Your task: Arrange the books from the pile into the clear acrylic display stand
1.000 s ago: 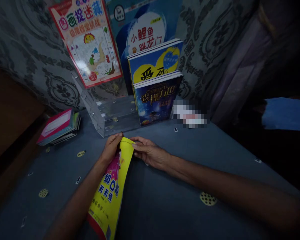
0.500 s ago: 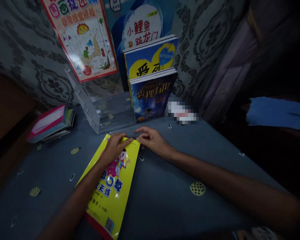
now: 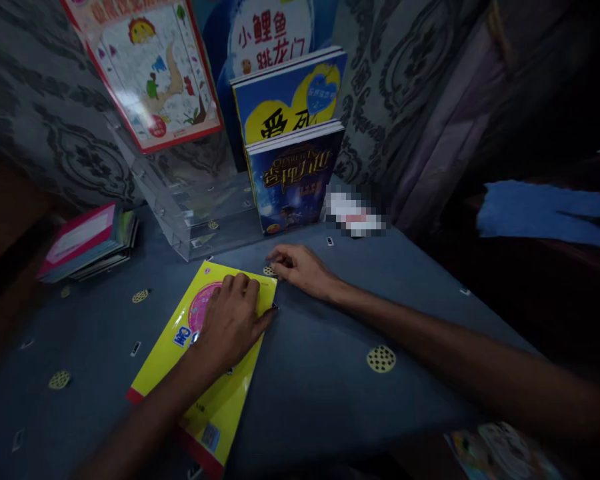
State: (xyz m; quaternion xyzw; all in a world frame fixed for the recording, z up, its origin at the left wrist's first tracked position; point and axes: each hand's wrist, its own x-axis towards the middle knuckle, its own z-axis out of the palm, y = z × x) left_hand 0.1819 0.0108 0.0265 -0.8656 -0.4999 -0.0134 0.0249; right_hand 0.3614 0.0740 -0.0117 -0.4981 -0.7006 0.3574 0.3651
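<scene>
A yellow workbook [image 3: 180, 360] with a pink round picture and red lower edge lies slanted on the cloth-covered table. My left hand [image 3: 235, 317] rests on its upper cover, palm down. Its fingers lie over the cover, with the thumb spread to the book's right edge; the hand and forearm hide much of the print. Just off the workbook's upper right corner, my right hand [image 3: 300, 270] hovers or rests above the cloth. The fingers there are curled in with the thumb close to them, and nothing shows between them.
Behind the hands stands a clear acrylic rack [image 3: 180, 233] holding a red-bordered picture book [image 3: 155, 73] and a dark blue book [image 3: 295, 180] with others behind. A small book stack [image 3: 87, 240] sits left. A blurred-out white item [image 3: 355, 213] lies right of the rack.
My left hand has slid from the workbook's top edge down onto its cover, toward the right side. The right hand has drawn off the corner, fingers more curled. The whole view has shifted slightly.
</scene>
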